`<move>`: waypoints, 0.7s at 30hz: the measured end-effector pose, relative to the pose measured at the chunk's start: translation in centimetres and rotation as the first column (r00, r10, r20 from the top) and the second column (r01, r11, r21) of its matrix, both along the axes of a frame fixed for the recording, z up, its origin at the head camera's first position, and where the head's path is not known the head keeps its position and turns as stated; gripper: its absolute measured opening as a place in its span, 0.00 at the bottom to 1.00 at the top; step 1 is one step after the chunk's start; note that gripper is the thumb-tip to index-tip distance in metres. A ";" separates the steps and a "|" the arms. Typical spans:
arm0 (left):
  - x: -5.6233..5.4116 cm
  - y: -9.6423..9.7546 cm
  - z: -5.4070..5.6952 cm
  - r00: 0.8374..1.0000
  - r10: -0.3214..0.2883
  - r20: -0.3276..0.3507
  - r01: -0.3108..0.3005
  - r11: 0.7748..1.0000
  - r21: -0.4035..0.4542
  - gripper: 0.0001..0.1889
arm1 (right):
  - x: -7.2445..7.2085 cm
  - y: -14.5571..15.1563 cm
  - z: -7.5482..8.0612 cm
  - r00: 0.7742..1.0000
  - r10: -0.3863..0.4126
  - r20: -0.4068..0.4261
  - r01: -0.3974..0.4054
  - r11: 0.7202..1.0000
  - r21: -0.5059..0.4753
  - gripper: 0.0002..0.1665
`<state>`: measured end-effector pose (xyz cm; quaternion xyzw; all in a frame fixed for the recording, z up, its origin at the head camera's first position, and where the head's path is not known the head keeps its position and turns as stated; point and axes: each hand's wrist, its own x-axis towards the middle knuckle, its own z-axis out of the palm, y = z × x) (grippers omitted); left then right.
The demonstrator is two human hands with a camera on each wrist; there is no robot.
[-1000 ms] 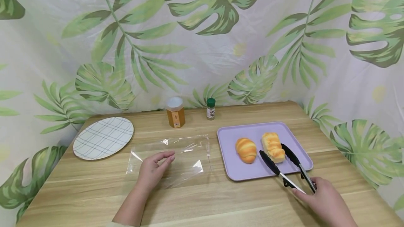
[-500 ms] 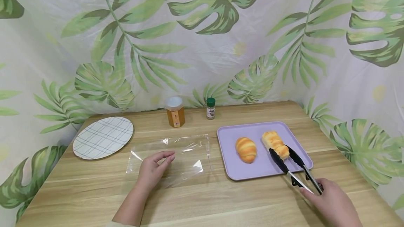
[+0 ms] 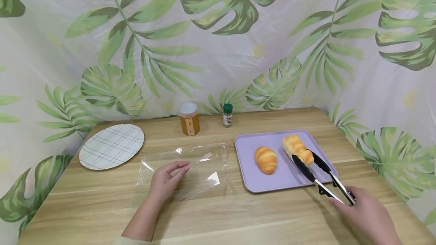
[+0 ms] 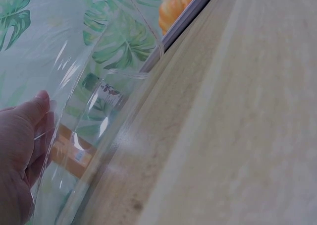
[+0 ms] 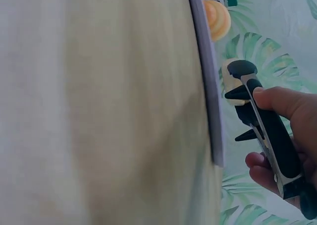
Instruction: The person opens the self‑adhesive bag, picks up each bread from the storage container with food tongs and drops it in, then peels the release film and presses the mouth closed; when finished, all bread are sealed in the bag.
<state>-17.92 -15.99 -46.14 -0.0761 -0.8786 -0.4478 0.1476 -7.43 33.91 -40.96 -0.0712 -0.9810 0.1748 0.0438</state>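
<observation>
In the head view my left hand (image 3: 165, 180) pinches a clear plastic bag (image 3: 204, 169) between thumb and fingers. The left wrist view shows the bag (image 4: 101, 98) spreading out from that hand (image 4: 20, 140). My right hand (image 3: 366, 211) grips a pair of black-tipped metal tongs (image 3: 303, 167). Their two tips stand on either side of the near end of a long, ridged bread loaf (image 3: 293, 144), over the lilac tray (image 3: 289, 183). A rounded, striped bread roll (image 3: 265, 160) lies to its left on the tray. The tongs (image 5: 277, 140) appear side-on in the right wrist view.
An oval checked plate (image 3: 112, 146) lies at the back left of the wooden table (image 3: 218, 218). Behind the bag stand an amber jar (image 3: 189, 122) with a pale lid and a small green-capped bottle (image 3: 227, 116). A leaf-patterned cloth (image 3: 218, 67) hangs along the back.
The right hand and tongs have shifted right, and the loaf's near end has swung right and up with the tips. The left hand and the bag have stayed put.
</observation>
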 end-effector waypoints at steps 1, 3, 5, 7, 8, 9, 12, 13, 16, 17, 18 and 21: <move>0.0 0.0 0.0 1.000 0.000 -0.002 0.000 1.000 -0.001 0.09 | -0.1 0.0 0.3 1.000 0.009 -0.013 -0.009 1.000 0.001 0.38; 0.0 -0.1 0.1 1.000 -0.003 -0.010 0.003 1.000 -0.005 0.09 | -0.5 -0.1 0.9 0.999 0.028 -0.017 -0.028 1.000 0.000 0.37; 0.1 -0.1 0.1 1.000 -0.004 -0.014 0.004 1.000 -0.004 0.09 | -0.9 -0.3 1.5 0.998 0.052 -0.024 -0.051 0.999 0.004 0.37; 0.1 -0.1 0.2 1.000 -0.004 -0.016 0.004 1.000 0.000 0.09 | -1.3 -0.6 2.0 0.995 0.090 -0.036 -0.090 0.996 0.002 0.37; 0.1 -0.1 0.2 1.000 -0.003 -0.016 0.003 1.000 0.002 0.09 | -1.6 -0.8 2.2 0.993 0.113 -0.047 -0.112 0.994 0.007 0.38; 0.1 -0.2 0.2 1.000 -0.003 -0.017 0.003 1.000 0.004 0.09 | -1.9 -1.0 2.5 0.989 0.138 -0.060 -0.137 0.990 0.010 0.38; 0.1 -0.2 0.2 1.000 -0.004 -0.015 0.004 1.000 0.015 0.09 | -2.8 -1.8 2.9 0.968 0.227 -0.109 -0.226 0.974 0.017 0.37; 0.1 -0.2 0.2 1.000 -0.005 -0.014 0.005 1.000 0.017 0.09 | -3.1 -2.1 3.1 0.958 0.260 -0.120 -0.259 0.966 0.027 0.35; 0.1 -0.2 0.2 1.000 -0.006 -0.020 0.006 1.000 0.018 0.09 | -4.1 -3.0 3.5 0.918 0.370 -0.139 -0.368 0.929 0.040 0.31; 0.1 -0.2 0.1 1.000 -0.005 -0.023 0.005 1.000 0.017 0.09 | -4.4 -3.4 3.7 0.905 0.404 -0.133 -0.402 0.915 0.040 0.30; 0.1 -0.2 0.1 1.000 -0.002 -0.027 0.003 1.000 0.014 0.09 | -4.7 -3.8 3.8 0.890 0.436 -0.133 -0.435 0.900 0.041 0.30; 0.1 -0.1 0.1 0.999 0.001 -0.035 0.000 1.000 0.019 0.09 | -5.7 -4.8 4.2 0.843 0.525 -0.121 -0.524 0.851 0.043 0.30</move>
